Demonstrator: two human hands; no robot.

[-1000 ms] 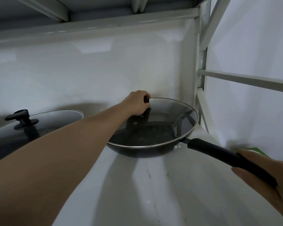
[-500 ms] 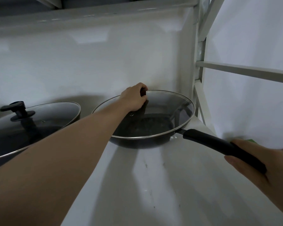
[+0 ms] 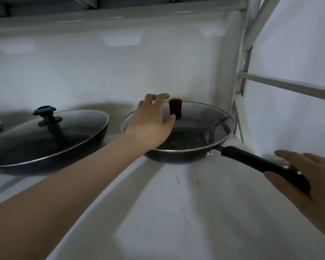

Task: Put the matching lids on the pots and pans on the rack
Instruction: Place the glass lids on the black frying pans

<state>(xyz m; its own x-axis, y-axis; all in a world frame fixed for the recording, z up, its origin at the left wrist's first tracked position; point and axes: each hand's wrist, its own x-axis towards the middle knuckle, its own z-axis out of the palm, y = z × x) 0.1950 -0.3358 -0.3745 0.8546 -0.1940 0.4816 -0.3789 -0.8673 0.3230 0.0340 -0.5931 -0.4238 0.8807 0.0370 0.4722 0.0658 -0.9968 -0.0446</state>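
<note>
Your left hand [image 3: 150, 122] hangs with its grip loose and empty, fingers spread just beside the dark knob [image 3: 175, 108] of the glass lid [image 3: 199, 124], which sits on the frying pan [image 3: 178, 156]. Your right hand [image 3: 308, 177] lies on the pan's handle [image 3: 251, 160], fingers nearly straight, thumb beneath. Check that the rim seats evenly all round. Left of it, a second lidded pan [image 3: 51, 156] rests on the white shelf [image 3: 176, 212], under another shelf's frame.

Lidded wok [image 3: 51, 139] left of lidded pan [image 3: 186, 139]
</note>
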